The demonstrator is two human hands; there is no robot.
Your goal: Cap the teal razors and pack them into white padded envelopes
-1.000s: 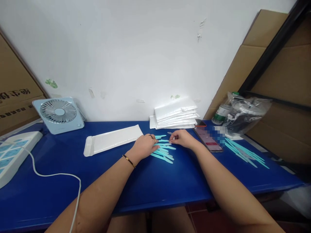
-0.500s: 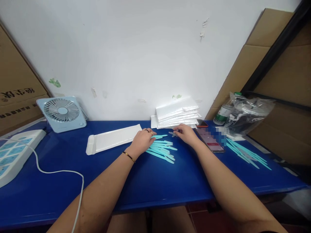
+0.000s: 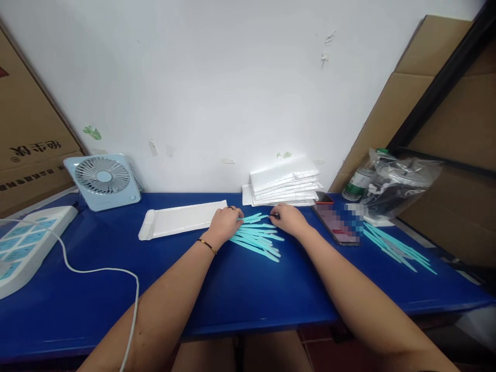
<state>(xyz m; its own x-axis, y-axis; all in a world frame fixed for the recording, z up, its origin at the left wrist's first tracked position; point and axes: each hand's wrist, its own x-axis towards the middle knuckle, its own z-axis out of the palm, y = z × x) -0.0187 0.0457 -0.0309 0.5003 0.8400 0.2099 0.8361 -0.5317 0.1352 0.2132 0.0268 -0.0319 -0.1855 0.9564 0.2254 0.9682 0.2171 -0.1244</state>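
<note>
Several slim teal sticks, which look like eyebrow razors (image 3: 256,240), lie fanned out on the blue table between my hands. My left hand (image 3: 226,225) is closed over the left ends of the upper ones, thumb and fingers pinched together. Opposite it, my right hand (image 3: 287,219) is closed in a pinch close to the tip of the uppermost razor. A small dark grey piece (image 3: 276,214) shows at its fingertips, mostly hidden. Beside my left hand lies a flat white padded envelope (image 3: 182,219) with its flap end to the left.
White padded envelopes (image 3: 284,183) are stacked against the wall. To the right are a phone (image 3: 335,225), more teal razors (image 3: 399,248), a bottle (image 3: 357,183) and a clear plastic bag (image 3: 403,181). A fan (image 3: 104,178) and a power strip (image 3: 34,243) with its white cable occupy the left.
My right hand has moved slightly left and down with the grey piece, closer to the razor tips. My left hand stays at the razor ends. The view has shifted slightly.
</note>
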